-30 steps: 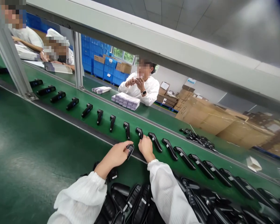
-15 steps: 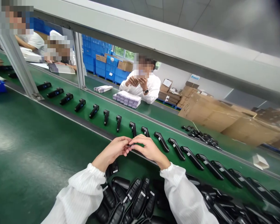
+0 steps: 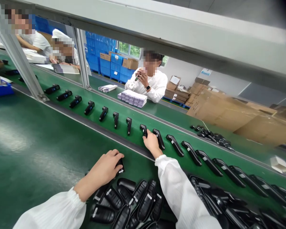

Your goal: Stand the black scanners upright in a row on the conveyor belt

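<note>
- Device (image 3: 143, 128) on the belt (image 3: 136, 130) is touched by the narrowed right hand (image 3: 152, 142); grip cannot be confirmed.
- Cover (image 3: 122, 164) is touched by the curled left hand (image 3: 106, 167); hold is unclear.
- Contact stage is judged; any lift requires firm pinching.

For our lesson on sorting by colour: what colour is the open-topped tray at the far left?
Blue; the tray shows best in the head view.

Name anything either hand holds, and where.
The right hand touches the near part of an angled black plastic device; the left hand covers part of a black, white-labelled piece. Whether either grips cannot be told.
</note>
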`<action>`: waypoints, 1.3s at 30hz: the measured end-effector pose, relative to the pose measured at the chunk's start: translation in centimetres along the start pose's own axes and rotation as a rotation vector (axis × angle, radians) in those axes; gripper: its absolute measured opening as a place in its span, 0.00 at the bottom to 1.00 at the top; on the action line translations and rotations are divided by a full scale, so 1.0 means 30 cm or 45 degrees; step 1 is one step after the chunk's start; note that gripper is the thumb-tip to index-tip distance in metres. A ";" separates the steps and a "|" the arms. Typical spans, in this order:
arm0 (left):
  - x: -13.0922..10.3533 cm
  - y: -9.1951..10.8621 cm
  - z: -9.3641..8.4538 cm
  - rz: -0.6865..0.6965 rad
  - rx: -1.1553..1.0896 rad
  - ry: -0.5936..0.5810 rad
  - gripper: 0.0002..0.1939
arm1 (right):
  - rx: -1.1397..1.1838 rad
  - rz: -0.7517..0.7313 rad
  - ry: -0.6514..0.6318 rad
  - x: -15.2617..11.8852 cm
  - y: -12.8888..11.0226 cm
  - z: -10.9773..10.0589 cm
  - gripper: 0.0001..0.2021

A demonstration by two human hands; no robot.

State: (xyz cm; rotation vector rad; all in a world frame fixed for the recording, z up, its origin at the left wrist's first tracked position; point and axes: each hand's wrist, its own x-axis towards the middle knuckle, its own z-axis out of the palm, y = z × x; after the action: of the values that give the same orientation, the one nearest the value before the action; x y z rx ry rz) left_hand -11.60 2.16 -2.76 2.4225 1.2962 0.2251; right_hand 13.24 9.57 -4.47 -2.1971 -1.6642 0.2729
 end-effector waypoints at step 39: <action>-0.073 -0.101 -0.096 -0.046 -0.162 0.148 0.28 | 0.578 0.001 -0.101 -0.066 0.005 -0.076 0.13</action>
State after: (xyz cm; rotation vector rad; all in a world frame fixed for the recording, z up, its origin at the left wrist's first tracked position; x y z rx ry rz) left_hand -16.04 2.61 -1.27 2.3069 1.3309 0.4313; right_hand 13.65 7.24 -2.59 -1.8650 -1.4640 0.6736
